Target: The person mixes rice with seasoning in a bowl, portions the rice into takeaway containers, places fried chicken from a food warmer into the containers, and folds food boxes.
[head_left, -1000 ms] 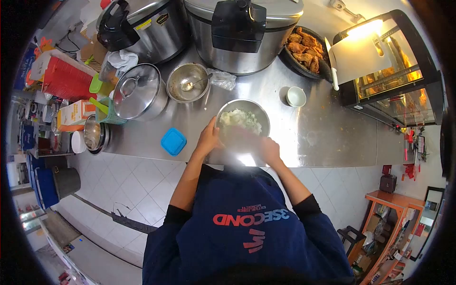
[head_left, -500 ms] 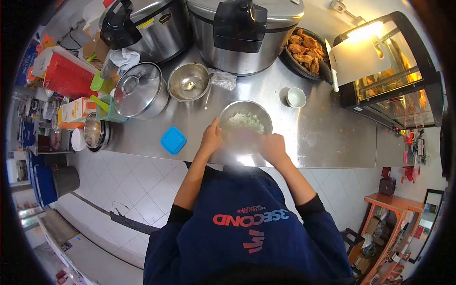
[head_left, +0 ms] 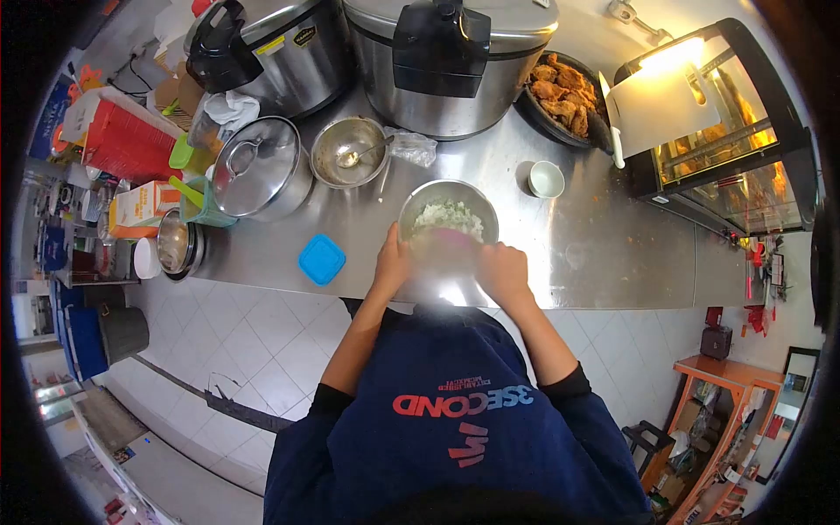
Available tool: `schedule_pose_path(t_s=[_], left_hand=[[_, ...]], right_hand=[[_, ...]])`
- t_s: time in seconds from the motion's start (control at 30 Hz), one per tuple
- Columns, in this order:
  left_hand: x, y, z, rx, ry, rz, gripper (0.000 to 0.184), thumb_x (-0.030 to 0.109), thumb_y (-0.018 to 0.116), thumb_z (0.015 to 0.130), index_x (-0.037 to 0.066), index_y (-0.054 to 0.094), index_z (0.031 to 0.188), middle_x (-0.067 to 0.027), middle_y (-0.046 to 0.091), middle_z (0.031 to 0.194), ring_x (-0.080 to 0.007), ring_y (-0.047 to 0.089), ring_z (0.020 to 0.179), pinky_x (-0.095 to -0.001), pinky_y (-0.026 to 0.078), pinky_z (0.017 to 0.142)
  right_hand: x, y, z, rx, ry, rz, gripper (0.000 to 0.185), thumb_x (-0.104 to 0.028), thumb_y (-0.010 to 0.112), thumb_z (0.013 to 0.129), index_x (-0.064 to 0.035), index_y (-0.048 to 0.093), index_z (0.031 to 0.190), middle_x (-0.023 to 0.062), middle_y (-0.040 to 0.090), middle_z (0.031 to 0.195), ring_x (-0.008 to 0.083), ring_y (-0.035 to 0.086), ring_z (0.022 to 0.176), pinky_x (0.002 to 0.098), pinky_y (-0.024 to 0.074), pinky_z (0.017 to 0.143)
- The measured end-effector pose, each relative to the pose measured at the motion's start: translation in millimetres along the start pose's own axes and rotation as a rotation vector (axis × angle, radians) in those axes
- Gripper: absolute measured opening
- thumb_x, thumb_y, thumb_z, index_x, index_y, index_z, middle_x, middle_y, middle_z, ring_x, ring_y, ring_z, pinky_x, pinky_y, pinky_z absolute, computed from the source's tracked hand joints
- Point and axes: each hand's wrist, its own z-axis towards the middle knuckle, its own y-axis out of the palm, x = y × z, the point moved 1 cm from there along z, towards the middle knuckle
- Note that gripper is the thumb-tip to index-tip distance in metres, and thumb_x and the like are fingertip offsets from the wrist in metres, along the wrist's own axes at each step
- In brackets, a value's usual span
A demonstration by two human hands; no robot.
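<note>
A metal bowl with white rice and green bits in it stands near the counter's front edge. My left hand is closed on the bowl's left rim. At the bowl's right side is my right hand, its fingers curled round something that I cannot make out. A blurred patch hides the near part of the bowl, where a pinkish shape shows over the rice.
Left of the bowl lies a blue lid. Behind it are a used bowl with a spoon, a lidded pot and two large cookers. A small white cup, fried chicken and a knife are at the right.
The pinkish shape has shifted over the rice, and the bowl has moved slightly. Both hands stay at its sides, with my right hand slightly higher than a second ago.
</note>
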Motion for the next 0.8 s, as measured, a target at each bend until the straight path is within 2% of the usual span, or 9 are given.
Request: schedule_pose_path(t_s=[0.03, 0.17, 0.23, 0.33, 0.4, 0.53, 0.63, 0.67, 0.8], left_hand=[[-0.5, 3.0, -3.2, 0.018, 0.006, -0.029, 0.052, 0.011, 0.046, 0.091, 0.004, 0.029, 0.140, -0.0260, 0.051, 0.121, -0.0369, 0.054, 0.108, -0.0407, 0.044, 0.089], [-5.2, 8.8, -6.9, 0.060, 0.013, -0.135, 0.054, 0.013, 0.048, 0.089, 0.003, 0.031, 0.139, -0.0256, 0.052, 0.124, -0.0344, 0.052, 0.115, -0.0392, 0.040, 0.096], [3.4, 10.5, -13.9, 0.048, -0.052, -0.203, 0.054, 0.014, 0.050, 0.089, 0.003, 0.031, 0.139, -0.0240, 0.052, 0.124, -0.0325, 0.053, 0.114, -0.0382, 0.040, 0.096], [2.5, 15.1, -16.9, 0.043, -0.023, -0.228, 0.055, 0.016, 0.052, 0.089, 0.004, 0.032, 0.138, -0.0218, 0.052, 0.124, -0.0305, 0.053, 0.112, -0.0369, 0.040, 0.095], [7.7, 17.5, -22.6, 0.028, -0.037, -0.257, 0.055, 0.018, 0.053, 0.088, 0.005, 0.032, 0.138, -0.0205, 0.052, 0.125, -0.0299, 0.053, 0.113, -0.0367, 0.040, 0.095], [62.0, 13.4, -45.5, 0.023, -0.044, -0.081, 0.059, 0.022, 0.055, 0.089, 0.008, 0.028, 0.140, -0.0197, 0.050, 0.126, -0.0289, 0.051, 0.115, -0.0371, 0.040, 0.096], [12.7, 23.1, -30.7, -0.084, -0.023, -0.243, 0.059, 0.012, 0.041, 0.096, 0.020, 0.007, 0.144, -0.0230, 0.045, 0.122, -0.0347, 0.063, 0.088, -0.0422, 0.056, 0.073], [6.3, 23.9, -27.8, -0.114, -0.019, -0.268, 0.060, 0.010, 0.039, 0.098, 0.023, 0.003, 0.145, -0.0235, 0.045, 0.120, -0.0356, 0.066, 0.083, -0.0430, 0.059, 0.069], [15.7, 13.5, -35.6, -0.115, -0.054, -0.238, 0.065, 0.010, 0.041, 0.097, 0.024, 0.001, 0.146, -0.0222, 0.049, 0.117, -0.0320, 0.067, 0.083, -0.0403, 0.059, 0.072]], right_hand=[[-6.9, 13.3, 0.8, -0.020, -0.055, -0.046, 0.021, -0.019, 0.053, 0.086, -0.0059, 0.067, 0.096, 0.0120, 0.063, 0.061, 0.0271, 0.065, 0.056, 0.0388, 0.0492, 0.047], [-12.6, 89.5, 4.5, 0.156, -0.107, 0.048, 0.021, -0.019, 0.054, 0.085, -0.0064, 0.067, 0.096, 0.0123, 0.064, 0.064, 0.0260, 0.065, 0.056, 0.0383, 0.0508, 0.050], [7.0, 52.5, 18.5, -0.119, -0.041, 0.023, 0.023, -0.022, 0.058, 0.081, -0.0103, 0.068, 0.098, 0.0117, 0.064, 0.064, 0.0259, 0.065, 0.057, 0.0378, 0.0510, 0.051], [1.3, -12.1, 8.8, -0.088, -0.017, 0.002, 0.020, -0.025, 0.060, 0.080, -0.0120, 0.068, 0.093, 0.0116, 0.064, 0.064, 0.0269, 0.065, 0.058, 0.0384, 0.0507, 0.050], [-1.5, 7.7, 1.5, -0.133, -0.062, -0.066, 0.022, -0.023, 0.058, 0.082, -0.0086, 0.067, 0.096, 0.0101, 0.064, 0.062, 0.0249, 0.065, 0.056, 0.0361, 0.0499, 0.047], [-26.7, 80.4, -6.0, 0.199, -0.006, 0.025, 0.026, -0.023, 0.056, 0.084, -0.0066, 0.066, 0.100, 0.0088, 0.063, 0.060, 0.0248, 0.065, 0.057, 0.0359, 0.0501, 0.048], [13.3, 36.8, 12.4, -0.159, -0.014, 0.002, 0.028, -0.030, 0.059, 0.083, -0.0149, 0.068, 0.105, 0.0094, 0.063, 0.060, 0.0283, 0.065, 0.057, 0.0389, 0.0503, 0.049], [28.7, 32.7, 11.2, -0.123, 0.015, 0.028, 0.025, -0.034, 0.061, 0.082, -0.0207, 0.069, 0.101, 0.0101, 0.063, 0.061, 0.0303, 0.064, 0.058, 0.0416, 0.0505, 0.051], [35.9, -15.6, -12.7, -0.046, 0.059, -0.036, 0.019, -0.030, 0.059, 0.084, -0.0174, 0.069, 0.094, 0.0110, 0.063, 0.062, 0.0276, 0.065, 0.059, 0.0395, 0.0499, 0.050]])
